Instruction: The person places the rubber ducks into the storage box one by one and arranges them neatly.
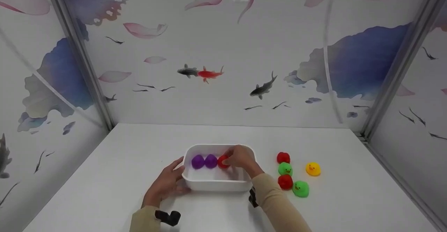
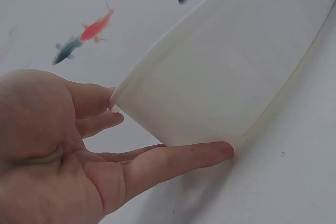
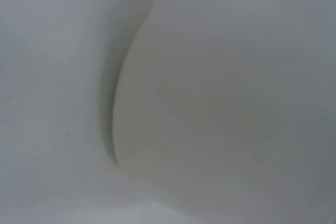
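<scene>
A white plastic box point(image 1: 223, 186) stands on the table. My left hand point(image 1: 168, 181) holds its left end. In the left wrist view, the hand point(image 2: 79, 150) has one digit at the rim and a straight finger along the lower wall. Inside the box are two purple toys point(image 1: 198, 162), side by side at the left. Just right of them my right hand point(image 1: 240, 157) pinches a small red toy point(image 1: 222, 161) within the box; the hand partly hides it. The right wrist view shows a white wall point(image 3: 226, 103), but not the hand.
Right of the box stand two red toys point(image 1: 285, 182) and two green ducks point(image 1: 301, 189) in a loose column. A yellow duck point(image 1: 313, 169) sits farther right. Printed wall panels point(image 1: 223, 103) border the white table point(image 1: 146, 134) at the back and sides.
</scene>
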{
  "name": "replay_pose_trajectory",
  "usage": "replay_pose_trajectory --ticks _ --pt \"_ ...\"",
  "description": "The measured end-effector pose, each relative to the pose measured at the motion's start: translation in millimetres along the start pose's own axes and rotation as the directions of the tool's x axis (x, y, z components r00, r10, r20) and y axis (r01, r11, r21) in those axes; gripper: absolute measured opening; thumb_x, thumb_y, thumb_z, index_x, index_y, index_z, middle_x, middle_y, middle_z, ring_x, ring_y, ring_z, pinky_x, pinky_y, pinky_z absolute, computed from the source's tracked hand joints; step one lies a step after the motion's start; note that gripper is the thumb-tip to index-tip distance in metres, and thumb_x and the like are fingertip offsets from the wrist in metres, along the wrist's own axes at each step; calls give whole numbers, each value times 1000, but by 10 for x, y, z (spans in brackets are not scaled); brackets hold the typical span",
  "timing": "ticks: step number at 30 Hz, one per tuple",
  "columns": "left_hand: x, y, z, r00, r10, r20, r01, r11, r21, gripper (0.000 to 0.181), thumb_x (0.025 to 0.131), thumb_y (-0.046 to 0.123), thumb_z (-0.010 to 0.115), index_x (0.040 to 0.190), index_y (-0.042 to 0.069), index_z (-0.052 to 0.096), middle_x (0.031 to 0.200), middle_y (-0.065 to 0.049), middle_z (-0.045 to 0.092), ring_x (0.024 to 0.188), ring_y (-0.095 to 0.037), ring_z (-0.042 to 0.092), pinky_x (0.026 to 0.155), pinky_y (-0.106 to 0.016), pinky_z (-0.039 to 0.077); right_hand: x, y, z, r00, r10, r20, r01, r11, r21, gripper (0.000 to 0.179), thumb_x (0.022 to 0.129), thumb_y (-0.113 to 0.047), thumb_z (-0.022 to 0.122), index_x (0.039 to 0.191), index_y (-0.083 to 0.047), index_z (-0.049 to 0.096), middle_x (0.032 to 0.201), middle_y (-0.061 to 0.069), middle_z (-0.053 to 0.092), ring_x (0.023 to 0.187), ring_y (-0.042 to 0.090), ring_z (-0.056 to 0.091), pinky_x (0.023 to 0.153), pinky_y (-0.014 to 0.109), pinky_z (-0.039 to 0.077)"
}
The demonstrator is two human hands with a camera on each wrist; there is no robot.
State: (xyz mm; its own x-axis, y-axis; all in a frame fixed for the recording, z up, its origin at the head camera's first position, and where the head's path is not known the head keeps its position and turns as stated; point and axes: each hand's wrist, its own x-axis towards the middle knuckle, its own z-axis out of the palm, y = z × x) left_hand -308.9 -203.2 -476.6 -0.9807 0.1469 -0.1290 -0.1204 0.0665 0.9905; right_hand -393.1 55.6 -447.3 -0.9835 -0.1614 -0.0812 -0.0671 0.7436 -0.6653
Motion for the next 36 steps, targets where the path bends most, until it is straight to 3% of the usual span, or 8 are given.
replay_pose_trajectory --ticks 5,12,18,27,36 --pt "-8 -11 -16 1000 -10 10 10 1000 -11 57 109 21 40 161 11 18 158 -32 30 142 -49 39 88 -50 61 -35 4 15 998 -60 16 59 996 65 22 85 -12 79 106 -6 76 104 8 74 95 20 65 92 38 57" --pt "-19 -17 -57 1000 -9 -22 9 1000 22 56 109 20 42 160 12 22 157 -30 35 140 -46 45 74 -40 63 -118 -94 -102 993 -113 18 111 991 72 30 85 -14 79 114 -6 74 119 12 72 109 27 66 95 42 58" --pt "-27 -22 -42 1000 -8 -19 8 1000 0 56 109 20 41 161 12 21 159 -31 30 142 -49 40 85 -47 63 -244 -94 -282 988 -145 53 131 970 202 36 88 -15 78 121 -3 70 125 14 69 115 29 65 98 43 58" --pt "-17 -4 9 1000 -5 -16 5 1000 -10 56 109 19 40 161 12 21 159 -31 30 143 -50 37 88 -51 61 -497 153 -731 992 -127 -9 124 945 303 33 90 -21 76 123 -17 70 131 11 67 119 26 66 101 43 57" --pt "5 -4 23 1000 -8 -17 7 1000 -24 56 109 20 41 161 11 21 158 -31 33 141 -50 41 88 -54 61 -667 515 -1053 995 -77 -67 93 949 301 39 93 -27 72 130 -16 65 136 11 64 124 30 62 106 49 53"
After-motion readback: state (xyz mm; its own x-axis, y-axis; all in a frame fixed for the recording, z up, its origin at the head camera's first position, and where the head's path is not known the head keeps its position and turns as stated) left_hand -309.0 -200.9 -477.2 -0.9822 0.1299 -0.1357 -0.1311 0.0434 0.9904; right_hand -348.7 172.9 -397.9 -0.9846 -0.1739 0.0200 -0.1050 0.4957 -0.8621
